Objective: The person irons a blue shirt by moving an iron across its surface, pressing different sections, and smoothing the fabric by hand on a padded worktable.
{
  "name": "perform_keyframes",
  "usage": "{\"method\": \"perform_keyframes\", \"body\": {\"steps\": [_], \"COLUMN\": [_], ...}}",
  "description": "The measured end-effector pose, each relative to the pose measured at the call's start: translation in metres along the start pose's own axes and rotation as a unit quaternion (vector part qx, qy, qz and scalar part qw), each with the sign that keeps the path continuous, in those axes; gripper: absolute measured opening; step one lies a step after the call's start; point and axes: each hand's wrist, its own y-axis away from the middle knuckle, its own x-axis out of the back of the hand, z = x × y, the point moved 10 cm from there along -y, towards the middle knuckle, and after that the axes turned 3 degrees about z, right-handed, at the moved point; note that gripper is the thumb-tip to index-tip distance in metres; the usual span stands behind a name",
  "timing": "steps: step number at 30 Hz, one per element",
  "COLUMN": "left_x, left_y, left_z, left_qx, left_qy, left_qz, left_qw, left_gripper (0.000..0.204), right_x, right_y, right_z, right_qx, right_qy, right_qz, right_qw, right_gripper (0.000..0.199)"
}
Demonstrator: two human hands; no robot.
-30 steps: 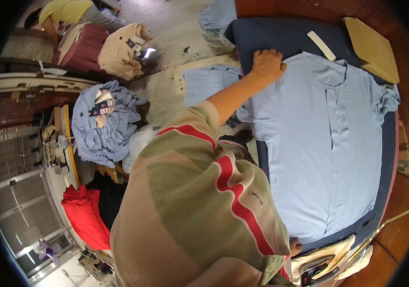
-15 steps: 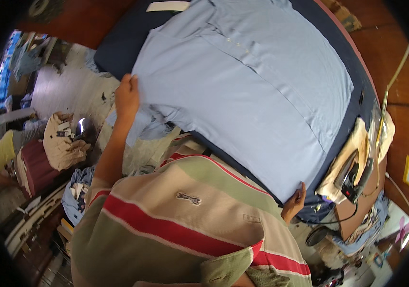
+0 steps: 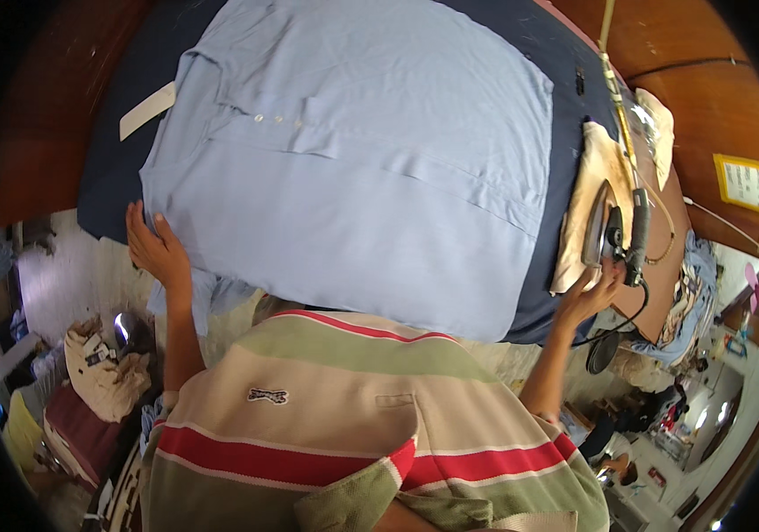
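Observation:
A light blue shirt (image 3: 379, 239) with a buttoned placket lies spread flat over a dark navy ironing surface (image 3: 113, 191). My left hand (image 3: 159, 248) rests at the shirt's lower left edge, its fingers apart and nothing gripped. To the right, an iron (image 3: 614, 226) with a black handle sits on a folded cream cloth (image 3: 590, 160). My right hand (image 3: 597, 291) is at the near end of the iron with its fingers stretched out, not wrapped round the handle. Whether its fingertips touch the iron is hard to make out.
A yellow hose (image 3: 621, 106) hangs down toward the iron, and a black cord (image 3: 632, 317) loops off its near end. A white strip (image 3: 147, 111) lies by the shirt's collar. Piled clothes (image 3: 694, 284) are at the right; a beige garment heap (image 3: 109, 368) is at lower left.
My right hand has left the shirt's lower right corner and moved right to the iron. My left hand has loosened from the shirt's edge, its fingers now spread. The view has turned rightward.

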Motion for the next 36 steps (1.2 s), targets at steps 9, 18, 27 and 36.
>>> {"method": "perform_keyframes", "body": {"steps": [9, 18, 27, 36], "left_x": [-0.154, -0.208, -0.223, -0.270], "left_y": [-0.131, -0.161, -0.180, -0.195], "left_z": [0.016, 0.030, 0.004, 0.045], "left_qx": [0.002, 0.017, 0.016, -0.027], "left_qy": [-0.037, 0.058, 0.076, -0.001], "left_qz": [-0.260, -0.289, -0.259, -0.315], "left_qw": [0.965, 0.955, 0.963, 0.949], "left_gripper": [0.040, 0.033, 0.019, 0.028], "right_x": [-0.146, -0.150, -0.179, -0.183], "right_y": [-0.102, -0.117, -0.178, -0.173], "right_z": [0.212, 0.173, -0.204, -0.466], "right_qx": [-0.112, -0.162, 0.137, 0.249], "right_qy": [0.004, -0.176, -0.176, -0.251], "right_qz": [-0.282, -0.310, -0.391, -0.413], "right_qw": [0.953, 0.920, 0.893, 0.839], "right_gripper": [0.060, 0.033, 0.048, 0.058]}}
